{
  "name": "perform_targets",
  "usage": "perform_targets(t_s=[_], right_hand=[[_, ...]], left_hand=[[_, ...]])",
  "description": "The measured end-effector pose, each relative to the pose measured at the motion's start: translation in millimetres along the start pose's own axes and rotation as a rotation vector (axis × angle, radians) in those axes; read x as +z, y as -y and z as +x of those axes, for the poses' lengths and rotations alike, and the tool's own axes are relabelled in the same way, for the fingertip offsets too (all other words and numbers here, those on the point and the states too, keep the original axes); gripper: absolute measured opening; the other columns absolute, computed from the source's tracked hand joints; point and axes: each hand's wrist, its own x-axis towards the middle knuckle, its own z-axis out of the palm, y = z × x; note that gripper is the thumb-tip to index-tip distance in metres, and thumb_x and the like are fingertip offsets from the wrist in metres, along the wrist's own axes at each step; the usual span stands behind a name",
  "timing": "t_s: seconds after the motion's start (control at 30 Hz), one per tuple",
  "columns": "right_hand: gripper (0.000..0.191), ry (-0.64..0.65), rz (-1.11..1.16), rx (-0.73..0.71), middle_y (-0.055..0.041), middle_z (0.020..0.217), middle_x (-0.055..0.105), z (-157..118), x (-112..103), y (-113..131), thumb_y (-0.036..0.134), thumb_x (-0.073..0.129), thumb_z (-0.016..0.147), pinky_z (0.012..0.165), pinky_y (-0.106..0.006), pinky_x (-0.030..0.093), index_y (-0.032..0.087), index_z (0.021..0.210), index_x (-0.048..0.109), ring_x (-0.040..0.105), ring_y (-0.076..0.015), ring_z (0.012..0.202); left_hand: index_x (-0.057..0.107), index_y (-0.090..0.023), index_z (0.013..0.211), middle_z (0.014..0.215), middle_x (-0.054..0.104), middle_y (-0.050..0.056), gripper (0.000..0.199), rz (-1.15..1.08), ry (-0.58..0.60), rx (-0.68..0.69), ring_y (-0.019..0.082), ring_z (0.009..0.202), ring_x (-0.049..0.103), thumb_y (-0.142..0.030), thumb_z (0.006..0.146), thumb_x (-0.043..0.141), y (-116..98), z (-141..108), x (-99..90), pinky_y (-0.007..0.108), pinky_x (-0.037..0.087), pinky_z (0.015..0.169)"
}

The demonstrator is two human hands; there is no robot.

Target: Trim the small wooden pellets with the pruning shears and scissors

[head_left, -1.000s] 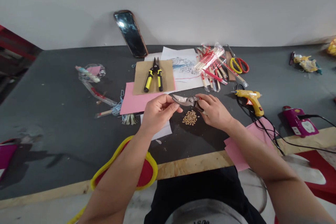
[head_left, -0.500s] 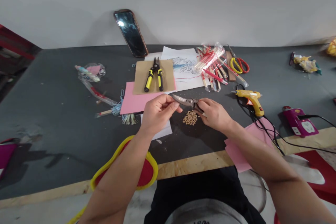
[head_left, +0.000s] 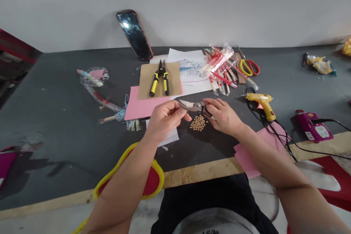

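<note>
My right hand is wrapped around the handles of a pair of pruning shears, whose blades point left. At the blade tip my left hand is closed in a pinch between thumb and fingers. Whatever it pinches is hidden or too small to make out. Below the shears, a small heap of short tan cut pieces lies on the dark table. Yellow-and-black snips rest behind my hands on a brown card, with pink paper partly underneath.
A phone leans against the wall. Several wrapped chopsticks lie beside yellow-and-red scissors. To the right are a yellow glue gun, its cable and a purple power box. A yellow-edged red shape overhangs the front edge.
Both hands stay almost in place. The shears have turned slightly, and a bit of red now shows by their handles. The camera view has shifted a little.
</note>
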Motion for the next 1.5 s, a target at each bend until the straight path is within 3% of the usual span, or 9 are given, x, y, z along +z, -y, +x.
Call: perform_targets(t_s=[0.1, 0.2, 0.33, 0.57, 0.87, 1.03, 1.23, 1.4, 1.5], right_hand=[[0.021, -0.052, 0.098, 0.013, -0.0196, 0.130, 0.066, 0.1, 4.4, -0.5, 0.022, 0.058, 0.092, 0.094, -0.048, 0.053, 0.017, 0.113, 0.057, 0.064, -0.0310, 0.108], [0.048, -0.097, 0.150, 0.067, -0.0182, 0.120, 0.069, 0.1, 7.5, 0.3, 0.026, 0.061, 0.091, 0.093, -0.047, 0.054, 0.014, 0.135, 0.046, 0.066, -0.0302, 0.103], [0.058, -0.037, 0.111, 0.101, -0.0154, 0.116, 0.069, 0.1, 6.3, 4.1, 0.017, 0.059, 0.084, 0.095, -0.046, 0.053, 0.015, 0.141, 0.045, 0.066, -0.0299, 0.103], [0.052, 0.030, 0.080, 0.149, -0.0118, 0.102, 0.069, 0.6, 1.6, 9.9, 0.012, 0.055, 0.080, 0.087, -0.038, 0.054, 0.016, 0.133, 0.052, 0.066, -0.0264, 0.092], [0.048, 0.071, 0.169, 0.046, -0.0107, 0.103, 0.070, 0.9, -1.7, -4.4, 0.014, 0.053, 0.086, 0.085, -0.035, 0.053, 0.016, 0.134, 0.050, 0.066, -0.0237, 0.090], [0.048, 0.085, 0.218, 0.008, -0.0131, 0.113, 0.071, 0.9, -7.4, -6.1, 0.016, 0.053, 0.088, 0.087, -0.036, 0.054, 0.016, 0.135, 0.050, 0.068, -0.0245, 0.098], [0.051, -0.023, 0.169, 0.065, -0.0135, 0.118, 0.071, 0.2, 0.0, -5.1, 0.015, 0.054, 0.086, 0.093, -0.041, 0.054, 0.018, 0.137, 0.049, 0.068, -0.0265, 0.103], [0.022, -0.139, 0.173, 0.103, -0.0115, 0.102, 0.073, 0.4, 7.0, -5.1, 0.022, 0.056, 0.088, 0.084, -0.040, 0.056, 0.020, 0.110, 0.056, 0.069, -0.0266, 0.093], [0.012, -0.115, 0.163, 0.037, -0.0147, 0.116, 0.072, 0.7, 6.2, -4.7, 0.017, 0.055, 0.088, 0.091, -0.043, 0.055, 0.021, 0.099, 0.058, 0.068, -0.0271, 0.102]], left_hand=[[0.065, -0.016, 0.073, 0.064, 0.072, 0.006, 0.030, -0.001, -0.005, 0.001, 0.004, 0.036, 0.035, -0.040, 0.079, 0.081, 0.3, 0.2, -0.8, 0.021, 0.022, 0.037], [0.065, -0.016, 0.073, 0.064, 0.072, 0.006, 0.030, 0.011, -0.005, 0.017, 0.004, 0.036, 0.035, -0.041, 0.080, 0.080, -0.4, -0.8, -0.5, 0.022, 0.022, 0.037], [0.066, -0.017, 0.075, 0.066, 0.073, 0.007, 0.030, 0.049, 0.014, 0.028, 0.005, 0.037, 0.036, -0.043, 0.081, 0.079, -1.9, -2.9, 0.9, 0.023, 0.022, 0.036], [0.066, -0.016, 0.076, 0.068, 0.074, 0.007, 0.031, 0.060, 0.001, 0.047, 0.005, 0.039, 0.036, -0.044, 0.084, 0.077, -0.5, -4.6, -0.3, 0.022, 0.023, 0.037], [0.070, -0.017, 0.073, 0.062, 0.069, 0.004, 0.028, 0.153, 0.018, 0.128, 0.006, 0.041, 0.037, -0.041, 0.086, 0.074, -1.9, -8.4, 2.1, 0.023, 0.025, 0.039], [0.070, -0.017, 0.071, 0.061, 0.069, 0.004, 0.029, 0.205, 0.013, 0.151, 0.007, 0.041, 0.039, -0.042, 0.086, 0.074, -5.5, -11.8, 4.5, 0.023, 0.026, 0.039], [0.070, -0.017, 0.078, 0.067, 0.074, 0.005, 0.027, 0.194, 0.006, 0.156, 0.008, 0.044, 0.047, -0.042, 0.083, 0.078, -2.9, -6.5, 4.3, 0.022, 0.032, 0.039], [0.065, -0.017, 0.079, 0.073, 0.077, 0.007, 0.023, 0.130, -0.064, 0.128, 0.006, 0.041, 0.046, -0.035, 0.080, 0.079, -0.5, -2.1, 5.8, 0.021, 0.038, 0.039], [0.065, -0.017, 0.078, 0.072, 0.077, 0.007, 0.020, 0.094, -0.056, 0.109, 0.005, 0.038, 0.043, -0.032, 0.081, 0.077, -1.3, -3.0, 7.7, 0.021, 0.035, 0.037]])
